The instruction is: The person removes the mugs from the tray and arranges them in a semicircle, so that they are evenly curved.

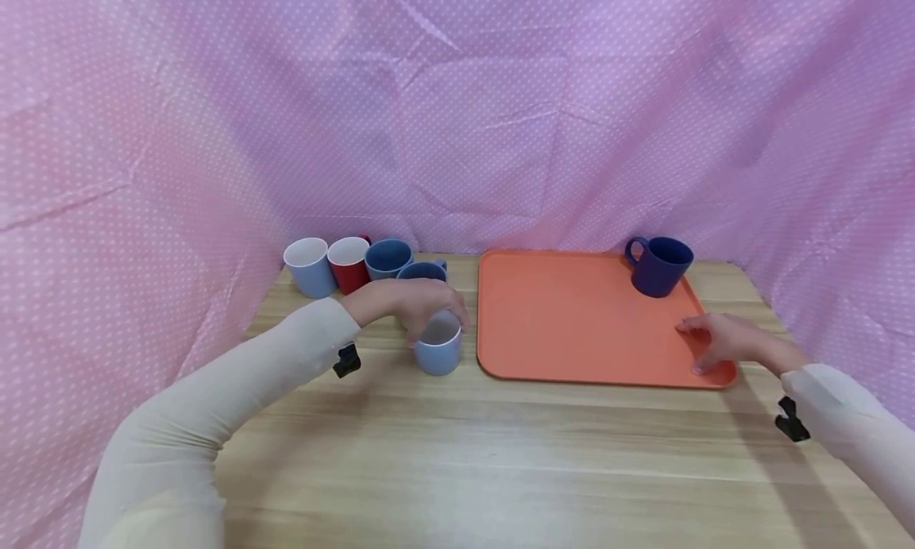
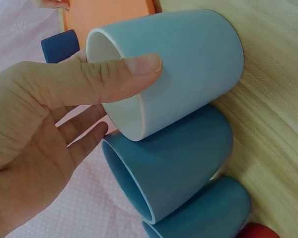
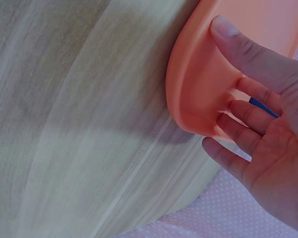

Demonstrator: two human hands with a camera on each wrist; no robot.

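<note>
My left hand (image 1: 422,301) comes down over a light blue mug (image 1: 438,357) with a white inside and holds it near the rim. In the left wrist view the thumb (image 2: 144,64) presses on the outer wall of this mug; some of the other fingers are hidden behind it. The mug stands upright on the table, left of an orange tray (image 1: 572,318). My right hand (image 1: 729,341) rests at the tray's front right corner. Its thumb (image 3: 233,34) touches the tray near the rim, and its other fingers are loosely bent against the tray's inner side.
Close behind the left hand is a grey-blue mug (image 1: 423,270). Beyond it stand another grey-blue mug (image 1: 389,258), a red mug (image 1: 350,277) and a light blue mug (image 1: 313,277). A navy mug (image 1: 659,272) is at the tray's back right corner. Pink dotted cloth (image 1: 486,136) borders the table.
</note>
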